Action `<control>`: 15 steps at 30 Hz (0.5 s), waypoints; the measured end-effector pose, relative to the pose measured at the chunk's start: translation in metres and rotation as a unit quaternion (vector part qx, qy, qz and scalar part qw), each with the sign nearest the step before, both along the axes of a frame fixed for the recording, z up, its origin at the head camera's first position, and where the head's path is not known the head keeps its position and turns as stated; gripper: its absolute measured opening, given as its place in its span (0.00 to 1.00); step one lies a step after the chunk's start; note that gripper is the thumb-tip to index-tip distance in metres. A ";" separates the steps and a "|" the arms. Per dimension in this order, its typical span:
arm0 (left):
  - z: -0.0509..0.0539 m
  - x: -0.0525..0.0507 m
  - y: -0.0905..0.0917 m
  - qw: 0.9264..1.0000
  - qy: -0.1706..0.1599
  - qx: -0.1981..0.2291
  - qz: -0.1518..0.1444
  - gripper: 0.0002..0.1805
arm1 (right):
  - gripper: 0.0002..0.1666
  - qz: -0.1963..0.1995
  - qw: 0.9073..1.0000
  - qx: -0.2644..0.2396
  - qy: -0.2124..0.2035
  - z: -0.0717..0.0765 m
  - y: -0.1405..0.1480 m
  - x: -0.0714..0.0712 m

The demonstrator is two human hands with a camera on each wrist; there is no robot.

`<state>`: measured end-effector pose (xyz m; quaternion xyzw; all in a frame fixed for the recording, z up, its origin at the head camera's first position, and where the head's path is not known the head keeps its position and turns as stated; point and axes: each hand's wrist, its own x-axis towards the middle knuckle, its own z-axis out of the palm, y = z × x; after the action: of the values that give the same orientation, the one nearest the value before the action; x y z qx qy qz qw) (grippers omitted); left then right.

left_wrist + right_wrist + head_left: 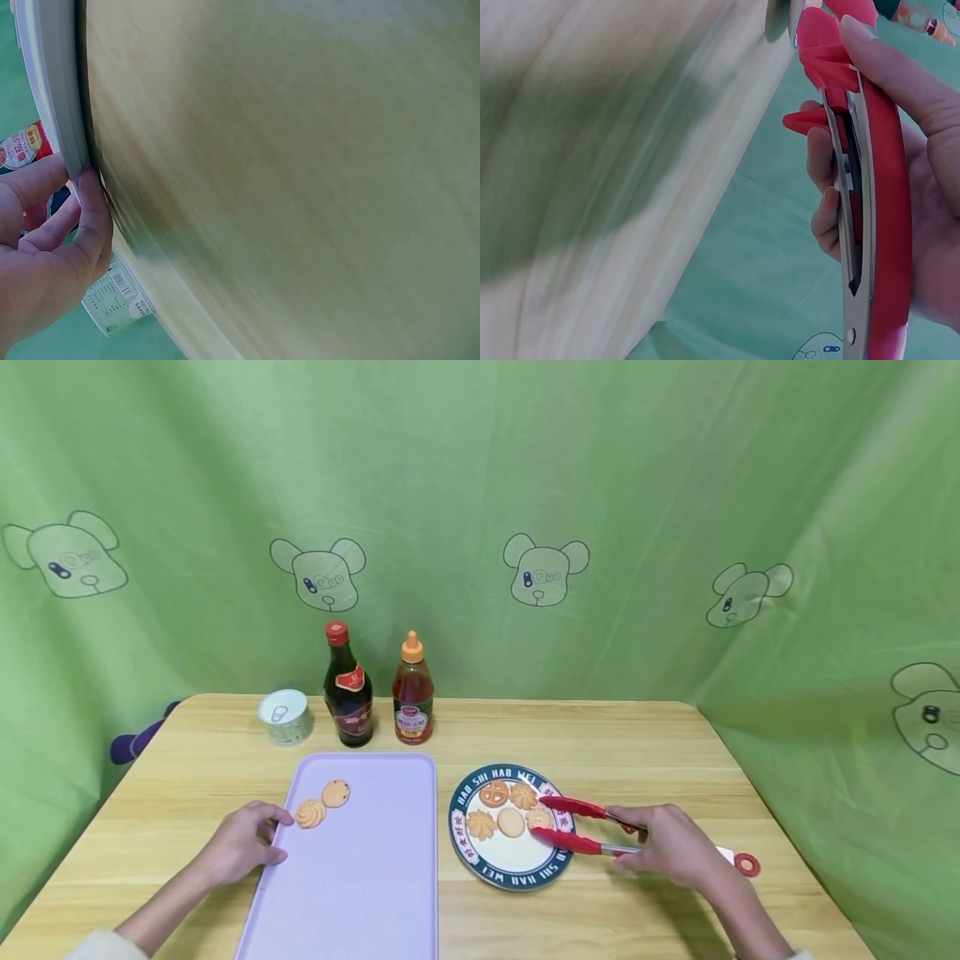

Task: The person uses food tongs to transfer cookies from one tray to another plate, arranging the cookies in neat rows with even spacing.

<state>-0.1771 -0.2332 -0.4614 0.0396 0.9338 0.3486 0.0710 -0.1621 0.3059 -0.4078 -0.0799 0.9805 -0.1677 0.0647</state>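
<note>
My left hand (243, 842) pinches the left rim of a lilac tray (360, 893), thumb and fingers on either side of it in the left wrist view. Two cookies lie touching near the tray's far left: a swirled cookie (311, 814) and a round dotted cookie (336, 793). In my right hand (671, 846) are red-tipped metal tongs (573, 810), gripped round the handles. Their spread tips reach over the right side of a blue-rimmed plate (517, 883), either side of a pale cookie (538, 820); contact is unclear. Several other cookies (512, 822) share the plate.
Behind the tray stand a tin can (286, 718), a dark bottle with a red cap (348, 693) and a sauce bottle with an orange nozzle (412, 693). The wooden table (630, 735) ends at a green curtain (450, 485).
</note>
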 end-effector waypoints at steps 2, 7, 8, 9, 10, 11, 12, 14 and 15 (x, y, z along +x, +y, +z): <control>0.000 0.000 0.000 1.000 0.002 0.000 -0.001 0.23 | 0.44 -0.002 1.000 0.003 0.001 0.002 -0.001 -0.001; 0.000 -0.001 0.000 1.000 0.003 -0.002 -0.003 0.23 | 0.45 0.008 1.000 -0.003 0.007 0.008 -0.007 -0.006; -0.001 -0.001 0.000 1.000 0.003 -0.002 -0.002 0.23 | 0.45 0.012 1.000 -0.007 0.006 0.009 -0.010 -0.007; -0.001 -0.001 0.000 1.000 0.003 -0.003 -0.002 0.23 | 0.45 0.017 1.000 -0.009 0.006 0.009 -0.013 -0.009; -0.001 -0.001 0.000 1.000 0.003 -0.003 -0.002 0.23 | 0.45 0.019 1.000 -0.013 0.004 0.010 -0.016 -0.010; -0.002 -0.001 0.000 1.000 0.003 -0.004 -0.001 0.23 | 0.45 0.025 1.000 -0.017 0.004 0.011 -0.020 -0.012; -0.002 -0.001 0.000 1.000 0.002 -0.004 -0.001 0.23 | 0.46 0.033 0.999 -0.019 0.006 0.011 -0.024 -0.014; -0.003 -0.001 0.000 1.000 0.001 -0.003 -0.001 0.23 | 0.45 0.045 0.999 -0.022 0.012 0.013 -0.033 -0.018; -0.003 -0.001 -0.001 1.000 0.000 -0.004 0.000 0.23 | 0.45 0.051 0.998 -0.023 0.015 0.013 -0.038 -0.019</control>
<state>-0.1782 -0.2337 -0.4645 0.0398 0.9351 0.3450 0.0708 -0.1816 0.2683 -0.3943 -0.1336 0.9719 -0.1855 0.0562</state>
